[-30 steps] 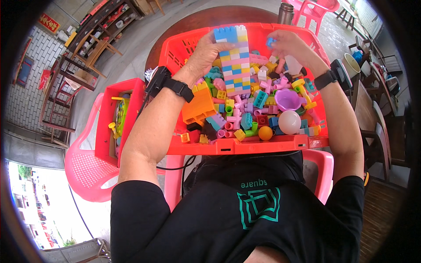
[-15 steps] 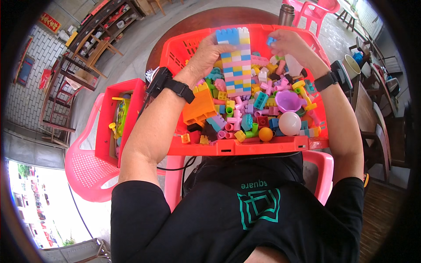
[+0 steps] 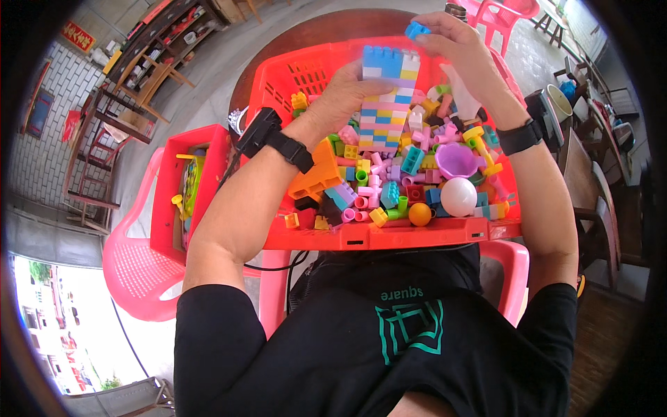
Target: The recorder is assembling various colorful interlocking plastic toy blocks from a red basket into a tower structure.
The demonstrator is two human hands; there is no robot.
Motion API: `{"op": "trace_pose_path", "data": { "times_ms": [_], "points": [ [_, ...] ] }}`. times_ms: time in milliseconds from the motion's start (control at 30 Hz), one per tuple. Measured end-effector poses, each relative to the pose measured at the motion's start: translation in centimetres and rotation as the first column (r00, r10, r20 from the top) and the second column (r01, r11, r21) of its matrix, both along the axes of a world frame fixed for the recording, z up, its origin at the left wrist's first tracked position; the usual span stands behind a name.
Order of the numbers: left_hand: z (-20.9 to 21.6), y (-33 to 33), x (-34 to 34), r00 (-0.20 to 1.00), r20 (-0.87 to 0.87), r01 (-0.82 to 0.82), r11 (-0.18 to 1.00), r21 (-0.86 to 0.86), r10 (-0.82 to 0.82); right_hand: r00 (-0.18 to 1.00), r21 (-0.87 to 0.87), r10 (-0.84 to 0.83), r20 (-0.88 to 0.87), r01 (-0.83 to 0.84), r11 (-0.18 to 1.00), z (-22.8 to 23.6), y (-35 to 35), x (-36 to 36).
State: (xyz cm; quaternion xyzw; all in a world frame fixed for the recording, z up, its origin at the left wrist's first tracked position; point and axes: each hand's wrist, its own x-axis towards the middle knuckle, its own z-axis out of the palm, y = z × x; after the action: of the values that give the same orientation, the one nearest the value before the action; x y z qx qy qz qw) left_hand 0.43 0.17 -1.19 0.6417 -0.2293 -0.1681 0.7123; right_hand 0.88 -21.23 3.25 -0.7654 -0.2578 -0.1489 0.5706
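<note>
A tall tower of building blocks [image 3: 381, 115] in blue, white, yellow and pink rises over the crate, leaning slightly right. My left hand [image 3: 344, 97] is wrapped around its upper left side, thumb across the front. Above the tower's top right, my right hand [image 3: 455, 43] pinches a small blue building block [image 3: 417, 30], which is apart from the tower. Below both hands lies a red plastic crate [image 3: 417, 235] filled with loose blocks, pipe-shaped pieces and balls.
An orange block piece [image 3: 314, 174], a purple bowl [image 3: 455, 161], a white ball [image 3: 458, 197] and an orange ball [image 3: 420, 215] lie in the crate. At left, a red box [image 3: 165, 222] of toys rests on a pink chair [image 3: 132, 278]. Behind is a round brown table [image 3: 313, 31].
My right hand has risen and moved toward the tower's top with the blue block. The tower, still in my left hand, has shifted a little right.
</note>
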Motion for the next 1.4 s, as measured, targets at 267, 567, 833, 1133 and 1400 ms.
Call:
{"op": "trace_pose_path", "data": {
  "times_ms": [267,567,833,1133,1400],
  "points": [
    [0.0,-0.3,-0.3,1.000,0.008,-0.002,0.997,-0.072,0.002,1.000,-0.166,0.016,-0.009,-0.017,0.986,-0.4,0.3,-0.1],
    [0.1,-0.1,-0.6,1.000,-0.002,0.004,0.999,-0.048,-0.004,1.000,-0.197,0.006,0.028,-0.001,0.980,-0.1,0.7,-0.8],
    [0.2,0.5,-0.5,0.998,0.050,-0.023,1.000,-0.003,0.023,0.988,0.295,-0.014,-0.153,0.060,0.954,0.5,-0.1,-0.3],
    [0.6,0.9,0.7,0.995,-0.003,-0.097,0.960,-0.262,0.100,0.990,-0.815,-0.093,0.108,0.142,0.561,-6.2,-4.5,2.1],
    [0.7,2.0,1.9,0.981,0.116,-0.123,0.962,-0.246,0.155,0.992,-0.866,0.090,0.091,0.034,0.499,-8.0,-1.9,0.9]
  ]
}}
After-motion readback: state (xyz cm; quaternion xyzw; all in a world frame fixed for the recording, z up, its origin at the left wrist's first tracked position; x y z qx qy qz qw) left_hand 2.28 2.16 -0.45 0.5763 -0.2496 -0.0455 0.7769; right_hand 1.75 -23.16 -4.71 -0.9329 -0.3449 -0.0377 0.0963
